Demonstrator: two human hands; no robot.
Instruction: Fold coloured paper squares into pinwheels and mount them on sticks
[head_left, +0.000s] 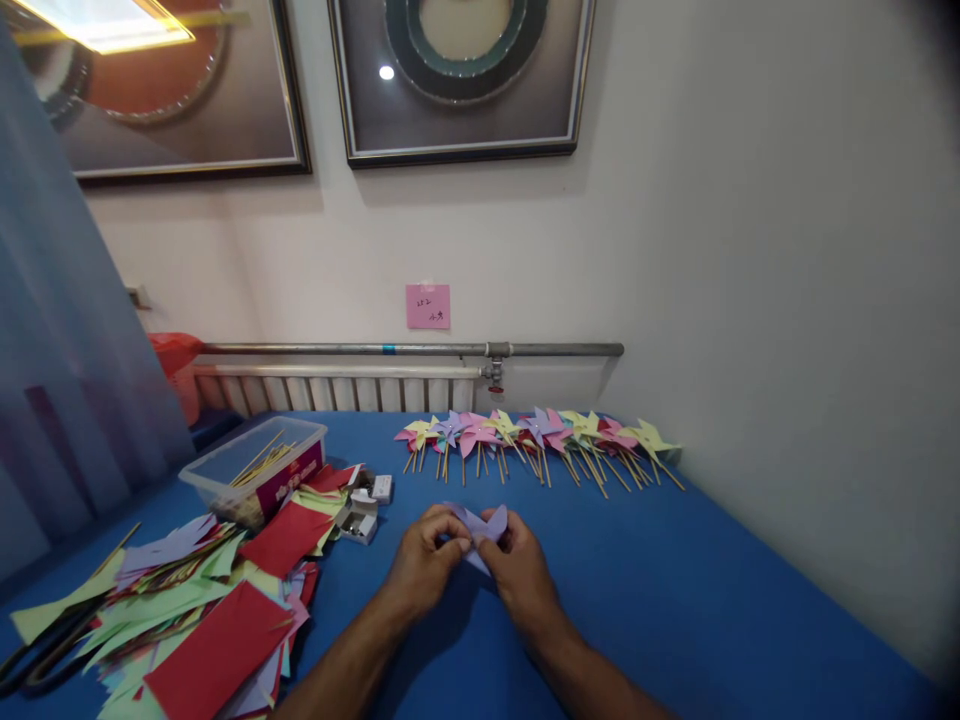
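Observation:
Both of my hands meet over the blue table (pixel 675 600), pinching a folded lilac paper piece (pixel 480 527) between them. My left hand (pixel 424 565) grips its left side with curled fingers. My right hand (pixel 521 570) holds its right side, fingers closed round the folded flaps. The paper is partly hidden by my fingertips. A row of finished paper pinwheels on wooden sticks (pixel 540 440) lies beyond my hands along the table's far edge.
A heap of cut coloured paper, red, green and lilac (pixel 202 610), covers the left of the table. A clear plastic box with sticks (pixel 259 465) stands behind it, with small boxes of pins (pixel 364 510) beside. A radiator and pipe (pixel 412 350) run along the wall.

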